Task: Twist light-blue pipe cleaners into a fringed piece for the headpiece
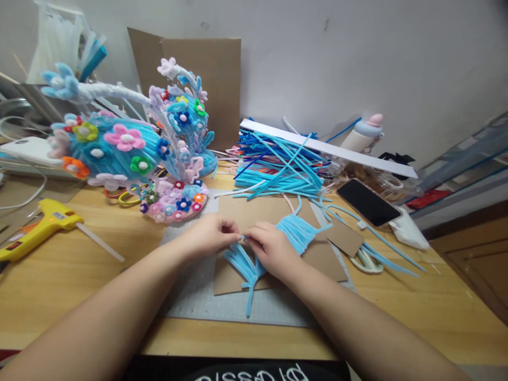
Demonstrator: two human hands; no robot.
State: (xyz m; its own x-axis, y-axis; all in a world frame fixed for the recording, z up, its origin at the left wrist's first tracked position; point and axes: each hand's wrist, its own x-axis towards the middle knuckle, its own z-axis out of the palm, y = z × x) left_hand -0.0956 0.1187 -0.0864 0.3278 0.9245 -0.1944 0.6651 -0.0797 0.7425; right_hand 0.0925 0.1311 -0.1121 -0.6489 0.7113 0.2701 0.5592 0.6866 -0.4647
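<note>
A bundle of light blue pipe cleaners lies on brown cardboard, spread wide at its upper right and fanned in loose strands at its lower left. My left hand is closed at the fingertips, pinching the end of a light blue strand just above the fan. Right beside it, my right hand has its fingers pressed together on the same strand and covers the middle of the bundle. The fingertips of both hands nearly touch. A grey cutting mat is under the cardboard.
Left of my hands are a flower-covered pipe-cleaner figure on a round flowered base and a yellow glue gun. Behind lies a pile of blue pipe cleaners under a white strip. A phone and a bottle are on the right.
</note>
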